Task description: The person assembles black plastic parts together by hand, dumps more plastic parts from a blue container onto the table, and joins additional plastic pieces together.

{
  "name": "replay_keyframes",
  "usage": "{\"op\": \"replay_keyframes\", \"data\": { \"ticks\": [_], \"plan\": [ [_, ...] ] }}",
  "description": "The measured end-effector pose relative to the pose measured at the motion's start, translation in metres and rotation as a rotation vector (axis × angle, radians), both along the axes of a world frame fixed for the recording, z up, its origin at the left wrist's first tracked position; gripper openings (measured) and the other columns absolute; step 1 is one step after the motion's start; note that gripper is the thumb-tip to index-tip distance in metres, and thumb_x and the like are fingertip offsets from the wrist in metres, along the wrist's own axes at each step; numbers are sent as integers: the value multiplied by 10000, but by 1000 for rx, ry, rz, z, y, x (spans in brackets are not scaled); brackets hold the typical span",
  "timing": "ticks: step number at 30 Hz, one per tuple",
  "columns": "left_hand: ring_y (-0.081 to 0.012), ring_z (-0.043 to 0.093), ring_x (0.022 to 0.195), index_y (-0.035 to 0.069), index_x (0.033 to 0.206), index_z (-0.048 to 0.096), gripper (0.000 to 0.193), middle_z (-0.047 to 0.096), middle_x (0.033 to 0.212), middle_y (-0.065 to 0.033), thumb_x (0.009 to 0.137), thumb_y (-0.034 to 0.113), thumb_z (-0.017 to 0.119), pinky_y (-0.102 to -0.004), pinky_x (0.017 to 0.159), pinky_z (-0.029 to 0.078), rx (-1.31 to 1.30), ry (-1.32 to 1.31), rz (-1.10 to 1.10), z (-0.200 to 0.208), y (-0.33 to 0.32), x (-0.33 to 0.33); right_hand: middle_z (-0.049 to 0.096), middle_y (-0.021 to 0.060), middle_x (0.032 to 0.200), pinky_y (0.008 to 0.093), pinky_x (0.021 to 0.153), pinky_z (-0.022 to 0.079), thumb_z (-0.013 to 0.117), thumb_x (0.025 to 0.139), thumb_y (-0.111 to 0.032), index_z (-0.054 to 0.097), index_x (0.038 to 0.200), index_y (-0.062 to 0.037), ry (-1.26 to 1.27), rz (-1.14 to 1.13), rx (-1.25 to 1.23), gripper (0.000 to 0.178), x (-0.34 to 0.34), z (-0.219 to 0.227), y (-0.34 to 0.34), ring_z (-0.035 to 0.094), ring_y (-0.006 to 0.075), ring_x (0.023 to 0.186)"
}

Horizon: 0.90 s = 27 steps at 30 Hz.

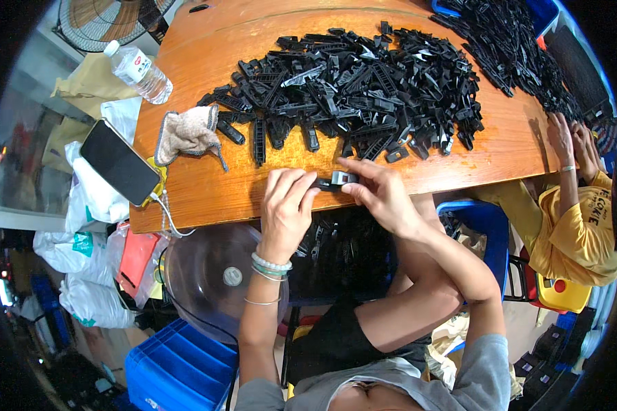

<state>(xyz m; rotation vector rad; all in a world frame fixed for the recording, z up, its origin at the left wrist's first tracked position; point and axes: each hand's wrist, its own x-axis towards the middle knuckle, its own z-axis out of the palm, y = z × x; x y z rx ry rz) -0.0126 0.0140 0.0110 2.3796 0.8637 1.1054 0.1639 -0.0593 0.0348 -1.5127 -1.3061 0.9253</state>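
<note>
Just over the table's near edge, both of my hands meet on a small black plastic clip-like part point(327, 184). My left hand point(286, 202) pinches its left end between thumb and fingers. At the other end, my right hand point(380, 192) grips it by a shiny grey, square-looking piece point(343, 178); whether that piece is separate or joined cannot be made out. Beyond my hands spreads a large heap of similar black plastic parts point(363, 89), some long and ladder-like, some short. A few lie loose at the heap's near side, such as one long slotted strip point(259, 142).
The wooden table point(206, 192) holds a beige cloth point(187, 133), a phone point(121, 162) with a cable, and a water bottle point(138, 72) at left. A co-worker in yellow point(572, 226) handles another black heap point(514, 44) at right. A clear round tub point(206, 288) and blue crate point(178, 370) stand below.
</note>
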Motion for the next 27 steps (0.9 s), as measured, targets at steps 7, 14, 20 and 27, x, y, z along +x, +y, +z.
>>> {"op": "replay_keyframes", "data": {
  "ticks": [7,14,20,27],
  "plan": [
    [-303,580,919,-35,962,668,253,632,973,-140,713,-69,689,-383,792,496,-68,-132,10,-8,-2,0,594,57,814,275,719,454,735,764,-45,677,1040,5,-434,30,259,286,3,-11,1,561,176,793],
    [-282,574,903,-15,956,695,283,620,928,-120,697,-123,662,-366,775,493,-84,-160,32,-11,-1,-3,556,91,870,331,746,452,759,717,-68,702,957,8,-310,-73,174,258,4,-20,-7,541,251,818],
    [-271,563,829,-36,941,688,212,626,887,-113,738,-89,665,-348,743,474,-51,-144,-26,-6,-6,2,563,78,865,337,726,442,770,694,-94,712,945,-4,-431,-10,298,273,-5,-19,5,522,247,830],
    [-254,609,840,-27,978,678,172,639,884,-123,817,-30,619,-328,765,486,-282,-295,-39,-2,6,-19,585,97,910,370,720,484,750,738,-117,687,949,1,-440,100,271,250,-8,0,-13,585,276,803]
  ]
}}
